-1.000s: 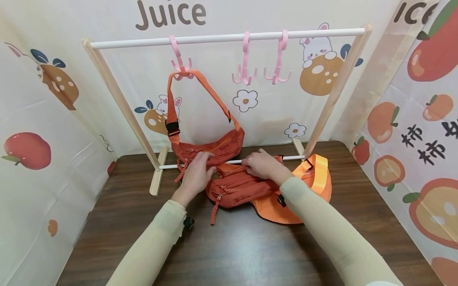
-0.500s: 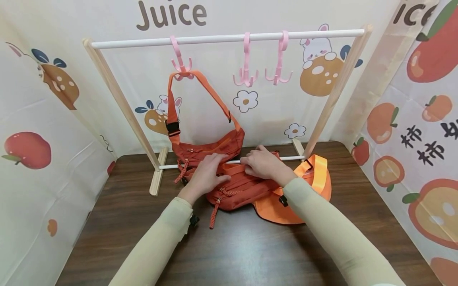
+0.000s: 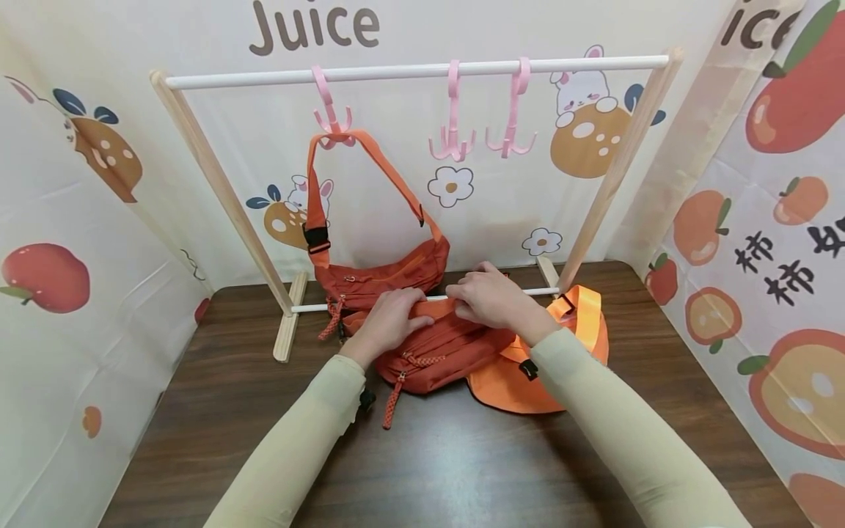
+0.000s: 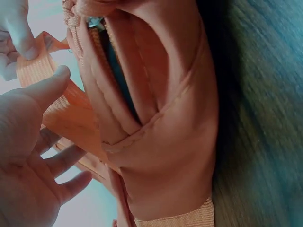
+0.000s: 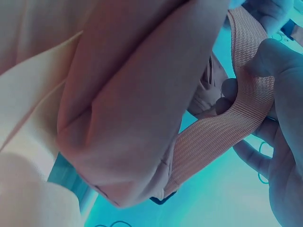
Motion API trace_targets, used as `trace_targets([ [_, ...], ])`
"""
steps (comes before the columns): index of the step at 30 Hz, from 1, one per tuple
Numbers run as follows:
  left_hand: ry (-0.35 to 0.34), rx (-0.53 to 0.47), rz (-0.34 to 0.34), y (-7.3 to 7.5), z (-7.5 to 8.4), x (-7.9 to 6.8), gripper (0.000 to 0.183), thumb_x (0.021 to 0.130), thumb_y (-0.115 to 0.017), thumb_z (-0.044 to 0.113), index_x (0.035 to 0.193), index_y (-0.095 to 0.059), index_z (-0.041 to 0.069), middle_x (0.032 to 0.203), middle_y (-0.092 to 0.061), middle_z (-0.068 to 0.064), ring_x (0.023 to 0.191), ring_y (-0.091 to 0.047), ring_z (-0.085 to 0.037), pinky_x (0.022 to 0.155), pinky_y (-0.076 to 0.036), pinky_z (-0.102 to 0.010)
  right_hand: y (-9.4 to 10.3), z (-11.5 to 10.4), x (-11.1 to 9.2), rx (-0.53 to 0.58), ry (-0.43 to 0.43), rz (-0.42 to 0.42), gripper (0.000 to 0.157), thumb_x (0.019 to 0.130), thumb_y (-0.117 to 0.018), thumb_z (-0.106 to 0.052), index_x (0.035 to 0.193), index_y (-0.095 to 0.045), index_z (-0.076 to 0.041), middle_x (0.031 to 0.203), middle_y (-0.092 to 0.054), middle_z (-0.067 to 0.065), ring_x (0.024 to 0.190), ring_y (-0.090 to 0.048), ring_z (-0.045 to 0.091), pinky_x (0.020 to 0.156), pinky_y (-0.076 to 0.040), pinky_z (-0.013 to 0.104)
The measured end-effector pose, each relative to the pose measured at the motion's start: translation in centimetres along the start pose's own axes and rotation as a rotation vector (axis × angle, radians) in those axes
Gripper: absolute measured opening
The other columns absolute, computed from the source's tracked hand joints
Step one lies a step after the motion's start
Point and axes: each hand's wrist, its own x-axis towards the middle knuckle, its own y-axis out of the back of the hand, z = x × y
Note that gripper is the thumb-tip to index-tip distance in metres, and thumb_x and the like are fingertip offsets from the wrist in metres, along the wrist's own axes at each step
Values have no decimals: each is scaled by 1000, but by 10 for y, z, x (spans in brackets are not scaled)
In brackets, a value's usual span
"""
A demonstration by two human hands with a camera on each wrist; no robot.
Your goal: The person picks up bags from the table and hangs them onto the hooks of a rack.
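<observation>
A rust-red waist bag (image 3: 455,352) with zips and braided pulls lies on the table, and my hands are at its orange webbing strap (image 5: 208,142). In the right wrist view my right hand (image 3: 491,297) pinches the strap, thumb in front and fingers behind. My left hand (image 3: 389,321) holds another stretch of the strap (image 4: 35,71) between thumb and fingers, its other fingers loosely spread. A similar rust-red bag (image 3: 389,277) hangs by its strap from the left pink hook (image 3: 335,121), just behind my left hand. Part of the lying bag is hidden under my hands.
A bright orange bag (image 3: 508,392) lies under and right of the rust-red one. The rack's white top bar (image 3: 396,72) carries two more pink hooks (image 3: 452,136) without bags. Its wooden posts (image 3: 604,183) and low white bar (image 3: 541,291) surround the work.
My left hand has moved right along the lying bag, closer to my right hand. My right hand has lifted slightly with the strap. The hanging bag stays on its hook.
</observation>
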Motion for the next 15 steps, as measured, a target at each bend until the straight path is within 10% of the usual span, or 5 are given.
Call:
trace_targets([
  [15,64,-27,11,12,0,0,29,91,-87,30,94,-60,18,80,-57,4,68,-50,-18,62,-41,-34,18,11,-11,68,-49,118,17,99,-65,-13,85,-58,-20,69,-55,-8,73,-63,19,97,-45,53],
])
